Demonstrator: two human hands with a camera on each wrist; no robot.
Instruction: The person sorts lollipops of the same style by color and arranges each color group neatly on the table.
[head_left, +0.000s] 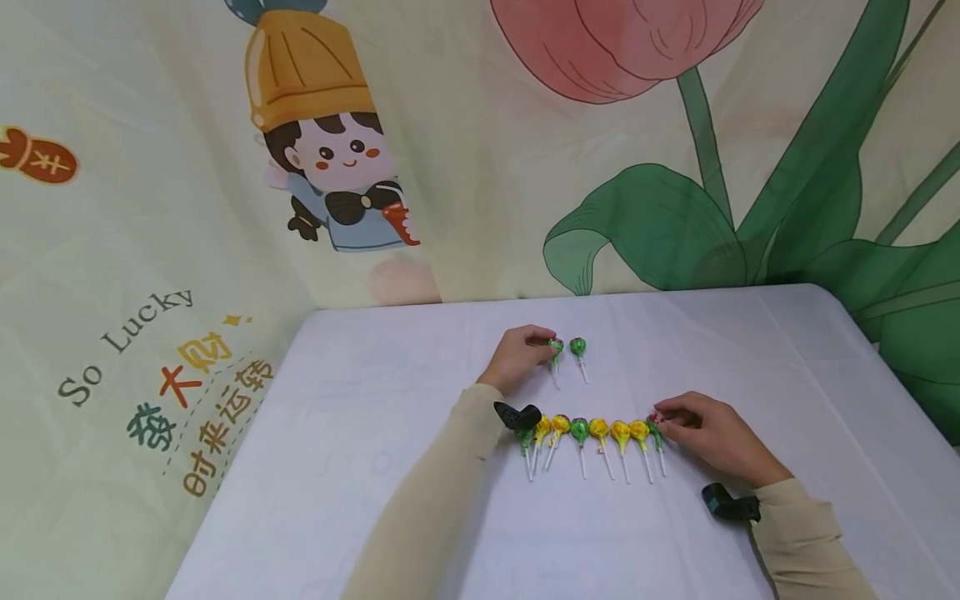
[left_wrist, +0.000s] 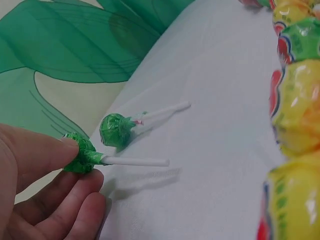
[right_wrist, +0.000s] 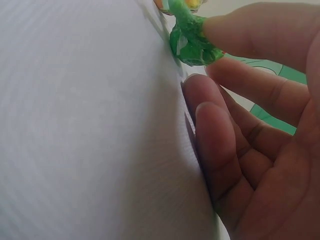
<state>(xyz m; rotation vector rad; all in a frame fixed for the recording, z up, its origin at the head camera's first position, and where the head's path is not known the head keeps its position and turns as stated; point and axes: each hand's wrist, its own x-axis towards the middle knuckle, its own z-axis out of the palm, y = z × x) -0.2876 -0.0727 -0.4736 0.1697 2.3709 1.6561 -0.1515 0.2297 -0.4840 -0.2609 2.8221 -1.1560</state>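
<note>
My left hand (head_left: 522, 357) pinches a green-wrapped lollipop (left_wrist: 82, 159) by its head, thumb on one side and fingers on the other, its white stick pointing away from the palm. Beside it lies a second green lollipop (head_left: 577, 347), untouched. Nearer to me a row of yellow and green lollipops (head_left: 619, 432) lies side by side with the sticks toward me; my left wrist camera partly covers its left end. At the row's right end my right hand (head_left: 717, 433) pinches the head of another green lollipop (right_wrist: 192, 45) between thumb and forefinger, the other fingers curled by the cloth.
A white cloth covers the table (head_left: 390, 417). Behind it hangs a printed backdrop (head_left: 480, 167) with a tulip, leaves and a cartoon figure. A black wrist camera (head_left: 729, 503) sits at my right cuff, another (head_left: 517, 415) at my left.
</note>
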